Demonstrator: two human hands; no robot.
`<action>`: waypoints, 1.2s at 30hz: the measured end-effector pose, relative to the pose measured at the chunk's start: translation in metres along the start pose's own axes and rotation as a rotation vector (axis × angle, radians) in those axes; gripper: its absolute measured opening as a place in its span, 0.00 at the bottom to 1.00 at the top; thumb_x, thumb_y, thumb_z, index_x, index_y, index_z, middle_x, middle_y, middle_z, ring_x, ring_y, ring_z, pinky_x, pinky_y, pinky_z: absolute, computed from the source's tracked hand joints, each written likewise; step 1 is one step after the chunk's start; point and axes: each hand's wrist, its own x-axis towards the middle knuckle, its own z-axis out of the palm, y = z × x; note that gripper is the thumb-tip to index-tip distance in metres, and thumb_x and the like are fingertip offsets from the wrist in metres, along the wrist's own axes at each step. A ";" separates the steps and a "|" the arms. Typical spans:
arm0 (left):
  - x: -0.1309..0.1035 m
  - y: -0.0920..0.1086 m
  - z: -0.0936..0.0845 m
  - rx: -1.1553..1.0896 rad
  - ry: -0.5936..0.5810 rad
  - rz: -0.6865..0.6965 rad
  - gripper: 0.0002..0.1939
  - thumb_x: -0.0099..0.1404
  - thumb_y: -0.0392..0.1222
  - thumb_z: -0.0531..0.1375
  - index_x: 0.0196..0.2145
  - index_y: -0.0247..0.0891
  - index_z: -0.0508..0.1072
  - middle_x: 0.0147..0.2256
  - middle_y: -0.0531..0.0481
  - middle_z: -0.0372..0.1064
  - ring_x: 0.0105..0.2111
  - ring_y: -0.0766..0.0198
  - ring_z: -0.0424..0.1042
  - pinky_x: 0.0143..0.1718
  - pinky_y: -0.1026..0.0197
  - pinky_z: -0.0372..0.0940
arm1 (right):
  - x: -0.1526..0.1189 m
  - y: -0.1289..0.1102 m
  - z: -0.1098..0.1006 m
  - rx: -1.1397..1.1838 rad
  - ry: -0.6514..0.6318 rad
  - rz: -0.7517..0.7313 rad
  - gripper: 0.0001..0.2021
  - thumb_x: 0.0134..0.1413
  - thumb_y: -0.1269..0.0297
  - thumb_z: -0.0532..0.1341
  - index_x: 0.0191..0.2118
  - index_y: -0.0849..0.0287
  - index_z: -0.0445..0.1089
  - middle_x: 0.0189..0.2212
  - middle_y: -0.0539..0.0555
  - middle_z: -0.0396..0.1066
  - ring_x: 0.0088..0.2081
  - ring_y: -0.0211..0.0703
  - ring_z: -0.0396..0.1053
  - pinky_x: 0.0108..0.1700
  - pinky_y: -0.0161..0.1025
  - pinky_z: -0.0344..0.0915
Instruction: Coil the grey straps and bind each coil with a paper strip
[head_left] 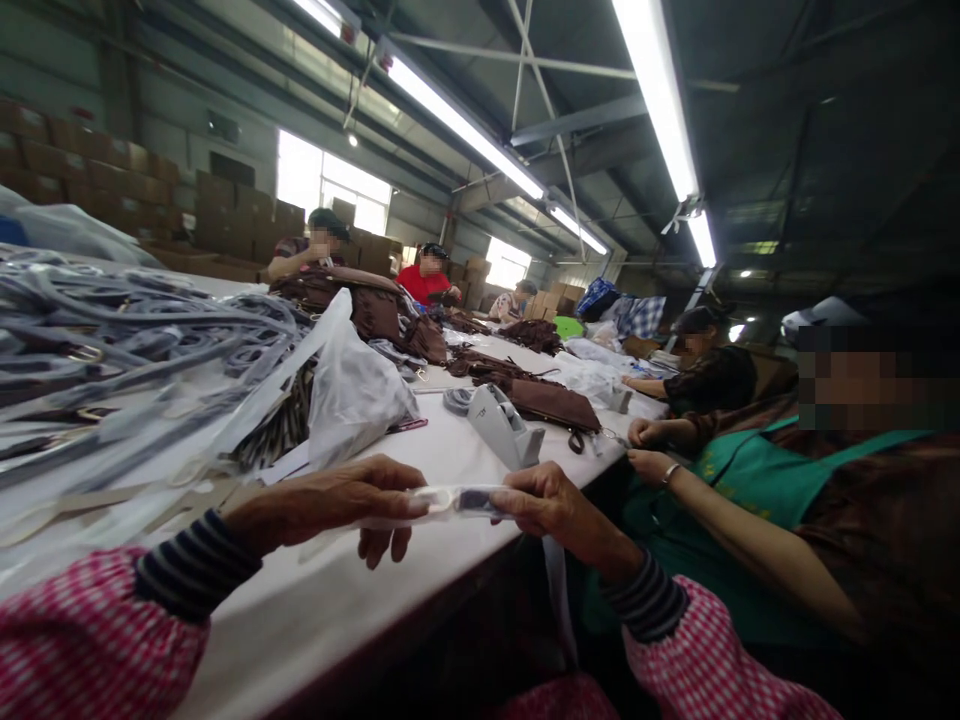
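Note:
My left hand (337, 505) pinches one end of a narrow strip of clear plastic wrapping (442, 500) between thumb and fingers. At the other end, my right hand (551, 505) grips the same wrapping. A dark strap piece (474, 498) shows inside the plastic near my right fingers, with a pale ring-like shape beside it; the rest is blurred. Both hands are above the front edge of the white table (360, 600). Just beyond them stands a grey tape dispenser (501, 428). A crumpled clear plastic bag (360, 385) lies past my left hand.
Plastic-wrapped straps with buckles (150, 330) are heaped at left. Brown bags (547, 398) lie along the table. Close at right sits a co-worker in a green apron (757, 470), hands at the table edge. Several other people work farther back. Cartons (90, 165) are stacked behind.

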 end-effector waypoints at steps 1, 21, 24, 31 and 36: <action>0.002 -0.001 0.004 -0.020 0.001 0.000 0.22 0.66 0.60 0.64 0.41 0.35 0.78 0.30 0.45 0.77 0.21 0.66 0.68 0.26 0.65 0.63 | 0.001 -0.001 0.000 -0.011 -0.007 0.002 0.25 0.58 0.43 0.65 0.28 0.66 0.75 0.16 0.42 0.50 0.20 0.30 0.46 0.22 0.34 0.40; 0.014 -0.008 0.063 -0.387 -0.106 0.029 0.10 0.64 0.42 0.67 0.38 0.31 0.80 0.34 0.38 0.81 0.27 0.62 0.77 0.33 0.64 0.69 | -0.005 0.013 -0.034 0.260 -0.097 -0.092 0.20 0.39 0.67 0.79 0.42 0.62 0.80 0.32 0.49 0.75 0.32 0.35 0.68 0.34 0.31 0.62; 0.021 -0.006 0.063 -0.423 0.031 0.056 0.13 0.64 0.45 0.68 0.38 0.30 0.81 0.34 0.38 0.81 0.27 0.63 0.77 0.31 0.65 0.68 | -0.003 0.016 -0.034 0.192 0.005 -0.148 0.14 0.44 0.64 0.78 0.39 0.63 0.82 0.32 0.51 0.76 0.34 0.37 0.68 0.37 0.33 0.62; 0.034 0.005 0.053 -0.349 0.134 0.024 0.21 0.69 0.55 0.64 0.35 0.30 0.80 0.22 0.46 0.75 0.16 0.73 0.62 0.18 0.70 0.52 | 0.003 0.016 -0.027 0.188 0.014 -0.164 0.14 0.43 0.63 0.78 0.38 0.61 0.83 0.31 0.52 0.79 0.32 0.38 0.70 0.37 0.35 0.63; 0.038 0.006 0.054 -0.273 0.097 -0.042 0.23 0.65 0.57 0.65 0.33 0.30 0.80 0.22 0.44 0.76 0.16 0.71 0.64 0.19 0.69 0.54 | 0.006 0.011 -0.019 0.136 -0.023 -0.152 0.13 0.42 0.62 0.78 0.35 0.62 0.83 0.30 0.52 0.79 0.32 0.39 0.71 0.37 0.35 0.64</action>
